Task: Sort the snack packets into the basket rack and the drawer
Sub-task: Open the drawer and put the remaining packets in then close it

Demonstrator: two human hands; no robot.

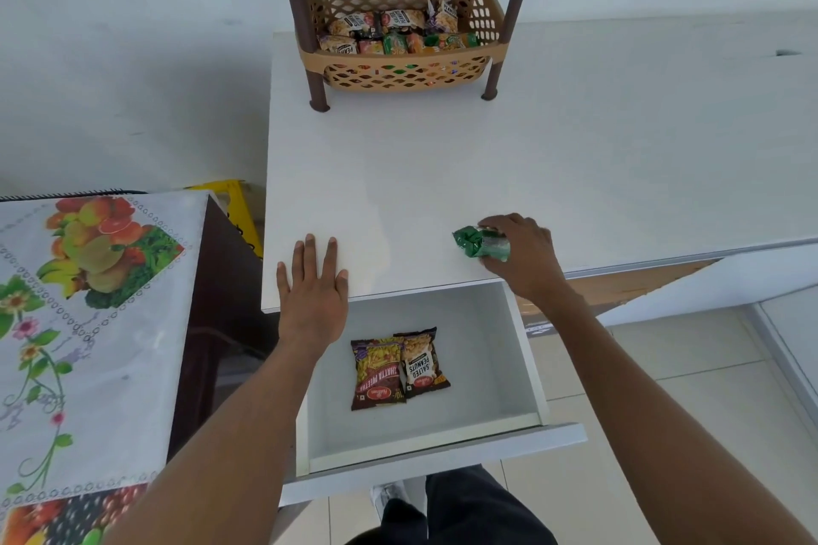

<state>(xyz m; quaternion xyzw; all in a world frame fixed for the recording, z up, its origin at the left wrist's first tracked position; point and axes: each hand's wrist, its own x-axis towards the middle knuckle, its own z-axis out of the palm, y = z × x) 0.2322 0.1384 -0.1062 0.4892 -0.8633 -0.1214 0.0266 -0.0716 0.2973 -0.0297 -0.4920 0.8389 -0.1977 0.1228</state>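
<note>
My right hand [522,257] grips a green snack packet [478,242] on the white desk [442,173], near its front edge. Flat on the desk's front left corner rests my left hand [312,283], fingers straight, holding nothing. Below the desk edge the white drawer [491,350] stands pulled out. Two packets lie side by side in it: a dark Khatta Meetha packet [377,373] and a salted peanuts packet [422,363]. At the back of the desk stands the beige basket rack [403,58] with brown posts. Several snack packets [394,33] fill its lower basket, and more show through the upper one.
A table with a fruit-and-flower cloth [88,323] stands close on the left, with a yellow object [239,208] behind it. The white desk stretches far to the right. Tiled floor [664,367] lies below on the right. My legs and a shoe [389,496] show under the drawer.
</note>
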